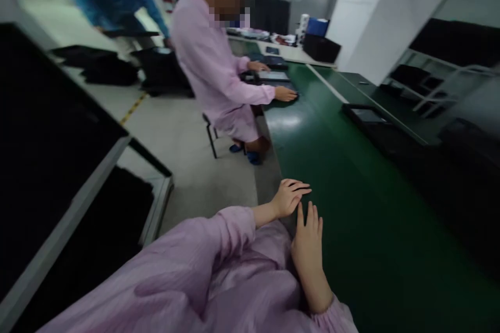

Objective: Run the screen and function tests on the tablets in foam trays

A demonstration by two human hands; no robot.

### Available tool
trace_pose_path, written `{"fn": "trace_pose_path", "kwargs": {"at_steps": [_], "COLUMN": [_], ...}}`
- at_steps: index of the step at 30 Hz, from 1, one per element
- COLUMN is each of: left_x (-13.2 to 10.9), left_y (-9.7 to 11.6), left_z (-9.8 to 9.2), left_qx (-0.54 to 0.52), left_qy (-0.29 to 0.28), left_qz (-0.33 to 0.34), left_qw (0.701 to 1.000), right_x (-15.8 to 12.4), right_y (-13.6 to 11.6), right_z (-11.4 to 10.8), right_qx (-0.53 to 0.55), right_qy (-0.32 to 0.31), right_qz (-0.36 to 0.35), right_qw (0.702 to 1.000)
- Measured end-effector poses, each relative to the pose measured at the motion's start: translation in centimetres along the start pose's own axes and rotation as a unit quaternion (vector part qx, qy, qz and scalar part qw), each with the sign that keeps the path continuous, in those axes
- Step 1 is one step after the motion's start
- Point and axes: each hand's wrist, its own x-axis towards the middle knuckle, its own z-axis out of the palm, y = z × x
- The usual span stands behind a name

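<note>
Left grip (289, 197): flat, open, holding nothing | right grip (308, 250): flat, fingers spread, holding nothing | both palms down on green tabletop (363, 229), resting only

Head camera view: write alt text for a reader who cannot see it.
A person's bare left hand and right hand rest empty at the edge of a long green workbench. Farther along it, a seated co-worker in a pink top has both hands on flat dark items.

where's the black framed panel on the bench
In the head view, the black framed panel sits at right on the green workbench, beyond the person's right hand, beside a pale strip.
</note>
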Motion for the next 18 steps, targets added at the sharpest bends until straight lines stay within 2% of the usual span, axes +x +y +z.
{"fn": "trace_pose_path", "kwargs": {"at_steps": [7, 10, 15, 18], "left_x": [-0.4, -0.5, -0.5, -0.4], "left_y": [-0.2, -0.2, -0.5, -0.1], "left_z": [-0.1, 0.0, 0.4, 0.1], "left_qx": [-0.004, 0.010, 0.021, 0.026], "left_qy": [-0.009, -0.014, -0.011, -0.019], "left_qz": [-0.009, -0.009, -0.004, 0.005], "left_qw": [1.000, 1.000, 1.000, 0.999], "right_x": [0.0, 0.0, 0.3, 1.0], "right_y": [0.9, 1.5, 5.0, 6.5], "right_z": [0.4, 1.4, 4.8, 5.0], "right_qx": [-0.004, 0.012, 0.007, 0.008], "right_qy": [0.041, 0.066, 0.110, 0.092], "right_qz": [-0.056, -0.077, -0.152, -0.200], "right_qw": [0.998, 0.995, 0.982, 0.975]}}
